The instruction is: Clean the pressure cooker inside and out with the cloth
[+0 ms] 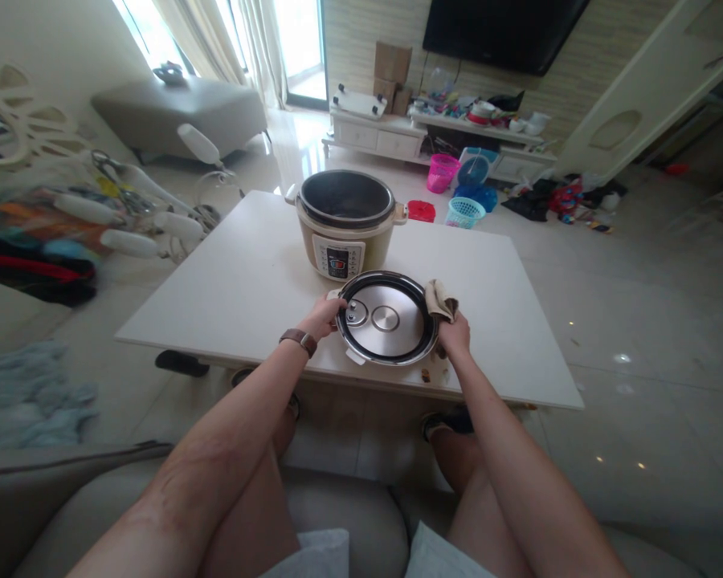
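Observation:
A round pressure cooker lid is held over the table's near edge, its metal underside facing me and a dark sealing ring around the rim. My left hand grips its left edge, fingers closed. At the lid's right edge, my right hand is closed on a folded beige cloth; some of its fingers are hidden. Just beyond the lid stands the electric pressure cooker, uncovered, showing a dark inner pot. Its front carries a control panel.
The white table has small brown bits near its front edge. To the left stands a lamp with several white shades. Pink and light-blue baskets are on the floor behind, before a cluttered TV cabinet.

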`<state>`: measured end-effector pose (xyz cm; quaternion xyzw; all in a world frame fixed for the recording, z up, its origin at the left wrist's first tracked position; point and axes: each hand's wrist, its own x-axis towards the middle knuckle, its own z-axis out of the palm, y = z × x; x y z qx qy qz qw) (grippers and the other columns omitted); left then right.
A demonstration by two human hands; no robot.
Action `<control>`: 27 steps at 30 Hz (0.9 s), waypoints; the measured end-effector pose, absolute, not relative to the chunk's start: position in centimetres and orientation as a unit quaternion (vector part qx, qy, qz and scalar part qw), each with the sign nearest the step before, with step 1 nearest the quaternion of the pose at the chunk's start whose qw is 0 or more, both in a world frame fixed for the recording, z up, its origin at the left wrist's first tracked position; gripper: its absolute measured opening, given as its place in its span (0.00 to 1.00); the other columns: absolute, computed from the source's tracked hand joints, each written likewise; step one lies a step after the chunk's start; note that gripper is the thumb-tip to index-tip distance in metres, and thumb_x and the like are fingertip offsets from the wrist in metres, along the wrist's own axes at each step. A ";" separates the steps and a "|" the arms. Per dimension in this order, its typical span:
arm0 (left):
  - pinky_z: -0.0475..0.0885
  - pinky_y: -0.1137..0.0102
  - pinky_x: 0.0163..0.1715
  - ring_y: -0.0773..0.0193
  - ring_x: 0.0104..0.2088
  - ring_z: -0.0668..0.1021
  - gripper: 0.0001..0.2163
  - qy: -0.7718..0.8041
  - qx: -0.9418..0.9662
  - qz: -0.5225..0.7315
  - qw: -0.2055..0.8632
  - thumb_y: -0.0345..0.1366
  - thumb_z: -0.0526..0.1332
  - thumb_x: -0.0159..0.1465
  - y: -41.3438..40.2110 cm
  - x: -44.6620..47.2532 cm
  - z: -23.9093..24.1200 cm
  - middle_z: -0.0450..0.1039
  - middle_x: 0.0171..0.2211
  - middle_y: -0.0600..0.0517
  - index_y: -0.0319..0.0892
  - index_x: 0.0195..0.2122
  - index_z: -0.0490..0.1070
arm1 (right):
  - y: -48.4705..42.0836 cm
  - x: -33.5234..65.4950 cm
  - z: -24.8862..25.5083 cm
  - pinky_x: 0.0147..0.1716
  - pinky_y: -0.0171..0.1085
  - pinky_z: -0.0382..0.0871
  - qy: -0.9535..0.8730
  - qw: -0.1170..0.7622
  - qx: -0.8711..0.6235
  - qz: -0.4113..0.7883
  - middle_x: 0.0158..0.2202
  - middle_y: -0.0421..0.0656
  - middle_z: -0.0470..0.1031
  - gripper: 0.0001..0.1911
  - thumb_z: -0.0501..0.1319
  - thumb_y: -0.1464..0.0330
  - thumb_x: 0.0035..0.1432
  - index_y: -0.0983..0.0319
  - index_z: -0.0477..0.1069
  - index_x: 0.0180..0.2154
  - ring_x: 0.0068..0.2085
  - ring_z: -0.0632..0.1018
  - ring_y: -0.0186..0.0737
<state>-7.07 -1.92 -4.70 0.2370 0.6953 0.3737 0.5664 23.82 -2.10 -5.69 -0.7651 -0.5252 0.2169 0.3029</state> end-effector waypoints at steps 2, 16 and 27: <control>0.77 0.69 0.28 0.68 0.22 0.74 0.26 0.690 0.221 0.383 0.573 0.28 0.66 0.53 -2.0 -7.0 -4.6 0.71 0.29 0.57 0.47 0.54 0.67 | -2.1 23.8 -5.7 0.52 0.48 0.75 -0.525 0.301 -0.765 0.219 0.51 0.52 0.84 0.21 0.60 0.58 0.64 0.57 0.80 0.54 0.52 0.83 0.58; 0.78 0.68 0.29 0.66 0.24 0.77 0.28 0.670 0.186 0.409 0.590 0.21 0.67 0.49 -2.0 -6.9 -4.6 0.74 0.29 0.56 0.46 0.51 0.69 | -2.0 23.9 -5.9 0.51 0.48 0.75 -0.533 0.296 -0.764 0.213 0.51 0.53 0.84 0.20 0.59 0.59 0.64 0.58 0.80 0.52 0.53 0.83 0.59; 0.78 0.67 0.28 0.65 0.23 0.77 0.29 0.691 0.195 0.413 0.559 0.17 0.66 0.46 -2.0 -6.6 -5.3 0.74 0.28 0.57 0.44 0.49 0.71 | -2.0 23.8 -5.9 0.52 0.47 0.75 -0.534 0.300 -0.762 0.210 0.51 0.53 0.84 0.19 0.59 0.60 0.64 0.58 0.80 0.52 0.53 0.83 0.58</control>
